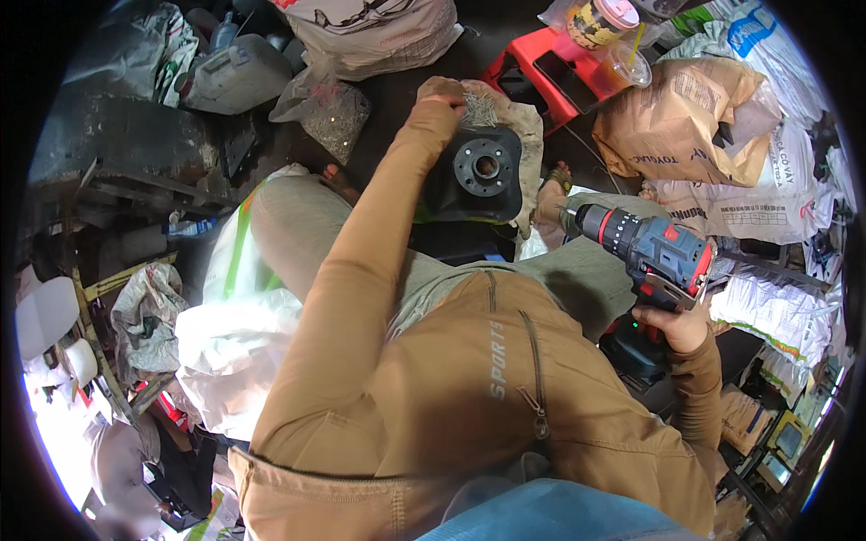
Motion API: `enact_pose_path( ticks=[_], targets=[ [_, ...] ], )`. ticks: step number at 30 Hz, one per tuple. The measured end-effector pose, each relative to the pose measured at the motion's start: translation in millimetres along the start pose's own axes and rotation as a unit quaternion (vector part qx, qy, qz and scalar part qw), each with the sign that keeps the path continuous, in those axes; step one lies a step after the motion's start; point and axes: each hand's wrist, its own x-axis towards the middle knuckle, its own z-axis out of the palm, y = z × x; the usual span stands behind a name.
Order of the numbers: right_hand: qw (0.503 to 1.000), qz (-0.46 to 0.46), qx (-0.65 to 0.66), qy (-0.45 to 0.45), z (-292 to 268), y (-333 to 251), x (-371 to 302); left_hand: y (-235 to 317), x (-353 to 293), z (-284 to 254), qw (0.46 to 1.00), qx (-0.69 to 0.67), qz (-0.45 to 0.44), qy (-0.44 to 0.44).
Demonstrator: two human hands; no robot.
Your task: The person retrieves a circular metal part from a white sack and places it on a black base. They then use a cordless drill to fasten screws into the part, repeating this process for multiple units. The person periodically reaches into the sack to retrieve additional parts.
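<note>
My left hand (440,97) reaches out to the far side, at the left edge of a small heap of screws (480,110). Its fingers are curled, and what they hold, if anything, is hidden. The screws lie on a pale cloth (530,135). Just nearer than the heap sits a black squarish part (442,194), topped by a round dark flange (471,184) with several holes and a central opening. In my right hand (683,326) is a blue-grey and red cordless drill (651,245), gripped by its handle above my thigh, its chuck pointing left towards the flange.
A red stool (541,99) at the far right carries a phone (566,76) and drink cups. Beside it stands a brown paper bag (663,135). A clear bag of small pieces (336,122) and a grey jerrycan (236,77) are at the far left.
</note>
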Motion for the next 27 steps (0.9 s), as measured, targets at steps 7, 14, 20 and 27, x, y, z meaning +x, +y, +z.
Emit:
enact_pose_path(
  ticks=[7,14,20,27],
  targets=[
    [0.997,0.023,0.066,0.038,-6,26,-15,-7,48,37,0.939,0.261,0.204,-0.089],
    [0.998,-0.02,0.008,0.055,-5,36,-12,-23,53,76,0.939,0.25,0.237,-0.012],
    [0.997,-0.063,0.002,0.032,-3,19,0,-8,49,54,0.885,0.355,0.299,-0.038],
    [0.988,-0.121,0.094,0.011,6,-15,22,59,-25,-36,0.983,-0.108,0.063,-0.137]
  ],
)
